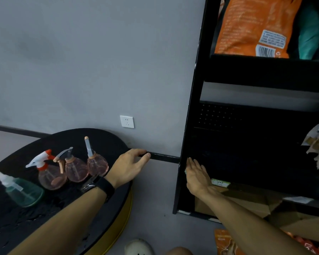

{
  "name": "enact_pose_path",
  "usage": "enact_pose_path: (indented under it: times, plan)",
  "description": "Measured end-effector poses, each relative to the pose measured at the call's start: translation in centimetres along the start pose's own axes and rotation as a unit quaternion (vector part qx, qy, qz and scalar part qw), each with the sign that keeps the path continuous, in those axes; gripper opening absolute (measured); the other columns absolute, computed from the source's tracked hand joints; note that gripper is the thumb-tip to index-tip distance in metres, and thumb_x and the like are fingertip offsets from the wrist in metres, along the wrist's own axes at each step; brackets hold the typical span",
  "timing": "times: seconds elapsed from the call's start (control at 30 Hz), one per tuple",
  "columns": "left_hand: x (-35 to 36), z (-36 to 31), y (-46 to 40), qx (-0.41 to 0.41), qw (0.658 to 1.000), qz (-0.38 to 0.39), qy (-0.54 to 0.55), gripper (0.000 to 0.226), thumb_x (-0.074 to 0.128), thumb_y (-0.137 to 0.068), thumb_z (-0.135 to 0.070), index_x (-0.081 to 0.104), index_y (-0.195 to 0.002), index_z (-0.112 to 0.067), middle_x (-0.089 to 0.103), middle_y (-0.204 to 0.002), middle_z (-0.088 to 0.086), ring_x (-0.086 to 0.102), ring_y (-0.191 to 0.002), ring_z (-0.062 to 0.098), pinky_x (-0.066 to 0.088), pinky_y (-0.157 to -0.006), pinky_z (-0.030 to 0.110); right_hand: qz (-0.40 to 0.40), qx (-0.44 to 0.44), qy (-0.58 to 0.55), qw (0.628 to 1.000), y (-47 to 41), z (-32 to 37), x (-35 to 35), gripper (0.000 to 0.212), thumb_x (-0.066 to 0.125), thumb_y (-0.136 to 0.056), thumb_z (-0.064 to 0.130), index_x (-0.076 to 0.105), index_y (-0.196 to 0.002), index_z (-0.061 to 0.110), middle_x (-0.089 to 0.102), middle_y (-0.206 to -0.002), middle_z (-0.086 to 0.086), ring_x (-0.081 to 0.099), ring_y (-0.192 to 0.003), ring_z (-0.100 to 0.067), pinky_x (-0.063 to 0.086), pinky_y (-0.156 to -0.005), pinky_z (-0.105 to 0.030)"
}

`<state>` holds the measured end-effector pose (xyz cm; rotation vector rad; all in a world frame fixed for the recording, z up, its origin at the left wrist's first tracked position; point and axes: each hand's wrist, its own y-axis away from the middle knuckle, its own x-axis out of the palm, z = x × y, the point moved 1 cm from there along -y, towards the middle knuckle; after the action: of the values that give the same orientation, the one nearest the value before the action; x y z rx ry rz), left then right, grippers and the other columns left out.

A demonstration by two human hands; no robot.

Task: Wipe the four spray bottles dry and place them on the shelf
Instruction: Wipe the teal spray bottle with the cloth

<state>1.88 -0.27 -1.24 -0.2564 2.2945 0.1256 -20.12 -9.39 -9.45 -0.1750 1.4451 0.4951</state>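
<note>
Four bottles (63,172) stand on the round tabletop (99,137) at 9 o'clock. The left hand (131,167) hovers, grip relaxed, empty. The right hand (198,174), fingers straight, touches the shelf (186,144) at 3 o'clock.

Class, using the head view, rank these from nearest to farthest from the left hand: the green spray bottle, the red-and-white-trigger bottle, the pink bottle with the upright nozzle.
From the left hand:
1. Pink bottle with the upright nozzle, beside the wrist.
2. Red-and-white-trigger bottle, mid-table.
3. Green spray bottle, far left.

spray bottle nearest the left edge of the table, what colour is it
Translucent teal-green with a clear cap; the head view shows the spray bottle on the round black table.
</note>
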Motion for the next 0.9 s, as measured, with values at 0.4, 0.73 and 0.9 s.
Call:
enact_pose_path:
  times: [0.4, 0.73, 0.9]
  plan:
    - [-4.6, -1.7, 4.6, 0.011, 0.999, -0.026, -0.032, 0.043, 0.047, -0.103, -0.042, 0.059, -0.137, -0.018, 0.059, -0.14, -0.003, 0.051, -0.129, 0.01, 0.032, -0.097, 0.017, -0.06, -0.054, -0.022, 0.997, 5.7, 0.4, -4.0, 0.082, 0.045, -0.092, -0.005, -0.009, -0.152, 0.007, -0.011, -0.161, -0.009, -0.008, -0.149, -0.021, -0.003, -0.121, -0.035]
    - [-8.7, -3.1, 9.9, 0.017, 0.997, -0.066, -0.043, 0.044, 0.047, -0.103, -0.043, 0.057, -0.138, -0.019, 0.057, -0.142, -0.003, 0.051, -0.13, 0.012, 0.034, -0.099, 0.02, -0.111, -0.09, -0.011, 0.99, 8.7, 4.9, -7.7, 0.084, 0.044, -0.09, -0.009, -0.012, -0.151, 0.004, -0.014, -0.161, -0.01, -0.011, -0.149, -0.021, -0.007, -0.119, -0.032]
    - [-11.1, -2.7, 13.0, 0.012, 0.993, -0.105, -0.048, 0.041, 0.048, -0.104, -0.038, 0.059, -0.137, -0.018, 0.058, -0.14, -0.006, 0.048, -0.134, 0.01, 0.03, -0.097, 0.015, -0.121, -0.115, -0.003, 0.986, 9.3, 8.4, -9.4, 0.082, 0.047, -0.093, -0.002, -0.011, -0.152, 0.004, -0.012, -0.161, -0.01, -0.009, -0.149, -0.021, -0.004, -0.121, -0.033]
